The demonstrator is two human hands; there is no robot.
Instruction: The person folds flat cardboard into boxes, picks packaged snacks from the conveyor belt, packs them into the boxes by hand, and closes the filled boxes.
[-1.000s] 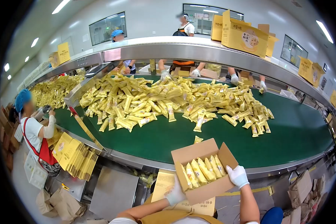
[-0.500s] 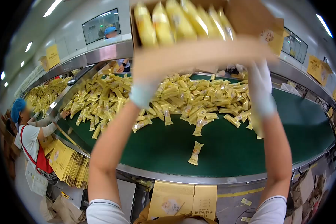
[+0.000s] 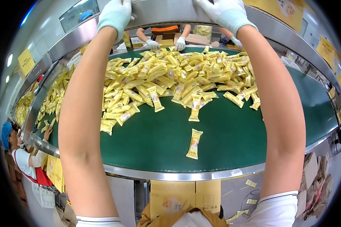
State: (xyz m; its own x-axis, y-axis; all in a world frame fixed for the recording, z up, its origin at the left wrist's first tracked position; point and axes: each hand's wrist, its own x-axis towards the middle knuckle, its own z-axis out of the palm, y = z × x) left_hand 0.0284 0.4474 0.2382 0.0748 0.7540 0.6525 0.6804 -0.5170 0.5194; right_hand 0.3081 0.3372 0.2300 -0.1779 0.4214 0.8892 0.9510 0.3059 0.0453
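Note:
Both my hands are raised to the top edge of the view, in white gloves with pale green cuffs. My left hand (image 3: 115,13) is at the overhead metal beam (image 3: 159,14), with its fingertips cut off by the frame. Farther right, my right hand (image 3: 225,13) is at the same beam, its thumb side showing and the other fingers out of view. No carton shows between them. Below my arms, a heap of yellow wrapped snack bars (image 3: 170,75) covers the far part of the green conveyor belt (image 3: 231,147). One single snack bar (image 3: 194,143) lies nearer me.
Across the belt, a person's gloved hands (image 3: 166,44) are by an open carton. Another person in a blue cap (image 3: 7,134) reaches onto the belt at left. Flattened yellow cartons (image 3: 172,198) stand in front of me. Crumpled brown cardboard (image 3: 316,181) lies at right.
Half a second ago I held up an open carton of yellow wrapped bars. Now it is out of view, and my hands have gone up and farther forward to the beam.

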